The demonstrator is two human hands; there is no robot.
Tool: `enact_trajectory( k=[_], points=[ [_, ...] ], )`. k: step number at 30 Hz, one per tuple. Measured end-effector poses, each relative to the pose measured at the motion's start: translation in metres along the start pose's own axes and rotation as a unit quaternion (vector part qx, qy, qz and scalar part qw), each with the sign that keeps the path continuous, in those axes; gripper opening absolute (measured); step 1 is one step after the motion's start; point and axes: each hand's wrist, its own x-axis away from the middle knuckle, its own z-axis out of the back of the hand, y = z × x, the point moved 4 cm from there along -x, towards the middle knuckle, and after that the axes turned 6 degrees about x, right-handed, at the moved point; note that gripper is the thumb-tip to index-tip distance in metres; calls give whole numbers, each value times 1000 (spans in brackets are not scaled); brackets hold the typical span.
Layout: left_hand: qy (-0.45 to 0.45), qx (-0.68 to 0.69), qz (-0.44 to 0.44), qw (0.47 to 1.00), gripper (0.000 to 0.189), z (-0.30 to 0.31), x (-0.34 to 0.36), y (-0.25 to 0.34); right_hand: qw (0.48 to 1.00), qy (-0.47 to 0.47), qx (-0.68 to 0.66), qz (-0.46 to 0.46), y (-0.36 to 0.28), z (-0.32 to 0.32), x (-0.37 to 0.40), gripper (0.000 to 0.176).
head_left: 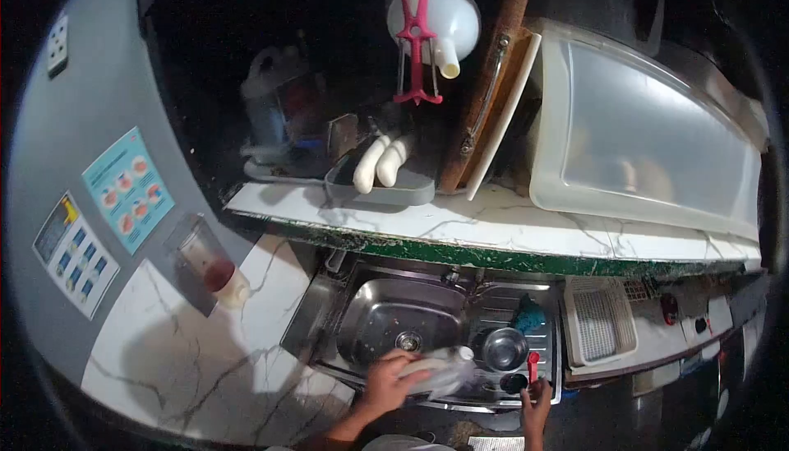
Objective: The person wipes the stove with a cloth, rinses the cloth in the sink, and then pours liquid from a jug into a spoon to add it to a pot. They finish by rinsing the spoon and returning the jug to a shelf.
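Near the front edge of the steel sink [353,328], my left hand [390,381] is wrapped round a pale, translucent object [440,373] with a whitish round end; what it is cannot be made out. My right hand [537,402] is at the lower right of the drainboard [481,319], its fingers closed near the lower end of a red utensil [533,365] and beside a small black cup [514,383]. Whether it grips either is unclear. A steel bowl [505,349] and a teal cloth [528,314] lie above the cup.
A shelf [460,225] with a green edge runs above the sink, bearing a large translucent bin [649,138] and a grey tray [394,196]. A pink peeler [417,32] hangs overhead. A white basket [600,319] stands right, a clear container [205,266] left.
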Motion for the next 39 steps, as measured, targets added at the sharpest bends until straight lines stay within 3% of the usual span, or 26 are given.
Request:
enact_trajectory(
  k=[1,2,3,4,5,6,7,8,9,11,12,14,19,20,22,23,24,25,26,27,28,29,31,35,36,39],
  points=[
    [37,28,-18,999,26,23,-5,17,1000,-13,-10,-7,45,9,-3,58],
    [74,31,1,997,22,64,-1,56,995,23,89,43,46,12,24,53],
    [106,32,-20,994,19,94,-3,75,983,15,178,32,123,19,26,55],
    [181,127,66,973,20,131,9,75,998,24,59,-3,159,9,36,57],
    [247,109,58,961,27,161,3,116,987,-50,152,-35,151,11,37,56],
    [298,-20,9,954,36,193,8,135,974,-86,204,-55,142,24,43,59],
    [384,1,-29,923,42,214,9,154,956,-120,256,-75,96,29,48,66],
    [376,42,-48,924,46,232,1,182,973,-73,216,31,100,22,47,50],
    [386,21,-88,918,44,248,-21,214,974,-75,209,42,104,-4,20,50],
    [414,13,-137,900,39,262,-62,263,997,-70,18,19,106,-22,-4,52],
    [436,24,-153,886,37,268,-84,281,992,-68,62,90,84,-24,-13,48],
    [377,67,-204,901,37,304,-139,286,988,-66,70,117,41,-32,-32,45],
    [427,106,-241,865,43,357,-279,286,986,-131,21,96,-1,-52,-44,39],
    [482,16,-206,851,45,369,-303,281,987,-131,19,94,-1,-53,-35,39],
    [507,-43,-195,839,55,361,-343,275,956,-33,173,235,-6,-49,-18,39],
    [535,-108,-154,824,57,351,-362,271,958,-29,176,224,-1,-47,-14,39],
    [559,-204,-95,798,55,376,-400,246,982,-89,109,126,16,-47,-8,39],
    [563,-216,-47,796,51,379,-425,236,989,-138,41,17,37,-41,5,38],
    [554,-232,3,800,48,374,-451,217,983,-99,131,79,55,-35,10,37],
    [438,-499,-79,744,47,381,-486,195,968,20,195,160,67,-26,22,36],
    [306,-638,9,707,50,319,-473,231,988,-69,133,43,40,-5,17,34],
    [241,-668,-7,704,51,315,-490,215,994,-37,93,44,51,5,16,32],
    [214,-617,-10,758,52,328,-491,172,991,-10,129,41,90,11,1,22],
    [178,-549,3,817,55,334,-480,148,991,-13,131,-34,69,21,-47,23],
    [170,-533,3,829,56,338,-477,148,990,29,126,46,77,13,-66,18],
    [149,-482,-1,863,58,348,-469,146,993,-4,116,5,70,-8,-132,24]
  ],
)
